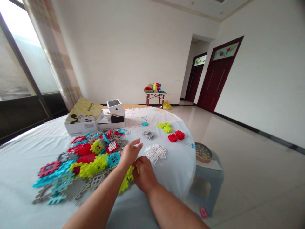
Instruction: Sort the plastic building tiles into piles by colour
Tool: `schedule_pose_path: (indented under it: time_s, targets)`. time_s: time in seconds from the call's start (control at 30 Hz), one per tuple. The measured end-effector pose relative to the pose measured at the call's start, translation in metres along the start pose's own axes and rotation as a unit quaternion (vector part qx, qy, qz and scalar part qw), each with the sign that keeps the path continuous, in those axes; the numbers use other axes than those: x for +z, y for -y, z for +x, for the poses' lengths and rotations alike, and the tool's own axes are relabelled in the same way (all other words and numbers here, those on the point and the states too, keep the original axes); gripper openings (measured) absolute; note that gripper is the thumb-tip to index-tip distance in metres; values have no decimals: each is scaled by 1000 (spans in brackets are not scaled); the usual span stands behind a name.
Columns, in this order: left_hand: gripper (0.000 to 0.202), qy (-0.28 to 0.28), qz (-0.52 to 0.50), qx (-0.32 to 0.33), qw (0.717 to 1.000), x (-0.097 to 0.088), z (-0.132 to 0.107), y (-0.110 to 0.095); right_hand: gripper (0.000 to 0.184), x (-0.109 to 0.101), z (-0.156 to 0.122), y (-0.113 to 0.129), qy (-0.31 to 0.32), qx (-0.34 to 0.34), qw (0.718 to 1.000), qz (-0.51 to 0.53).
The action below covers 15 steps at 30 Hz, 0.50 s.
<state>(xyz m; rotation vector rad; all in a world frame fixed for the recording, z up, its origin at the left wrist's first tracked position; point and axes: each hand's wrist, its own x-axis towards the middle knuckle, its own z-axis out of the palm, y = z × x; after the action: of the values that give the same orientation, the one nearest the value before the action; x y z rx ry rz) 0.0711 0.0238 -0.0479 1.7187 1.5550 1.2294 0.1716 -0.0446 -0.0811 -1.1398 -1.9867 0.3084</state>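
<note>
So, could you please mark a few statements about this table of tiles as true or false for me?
1. The red tiles lie apart from the mixed pile. True.
2. The white tiles lie on the floor. False: they lie on the table, just past the left hand.
3. The right hand rests against a yellow-green tile. True.
4. The round tray stands among the tiles. False: it sits on the stool beside the table.
</note>
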Motion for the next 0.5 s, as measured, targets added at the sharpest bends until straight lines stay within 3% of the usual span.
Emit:
schedule_pose_path:
  time_s: [0.13, 0.27, 0.5]
  targets:
    - [39, -58, 30, 22, 998, -24, -18, 1, 21, 2, 0, -2, -9, 4, 1000, 21]
    - [36, -83, 71, 53, 993, -41, -35, 2, 21, 3, 2, -5, -36, 9, 998, 50]
    - [36, -155, 184, 45, 970, -81, -35, 13, 22, -1, 7, -11, -84, -13, 992, 94]
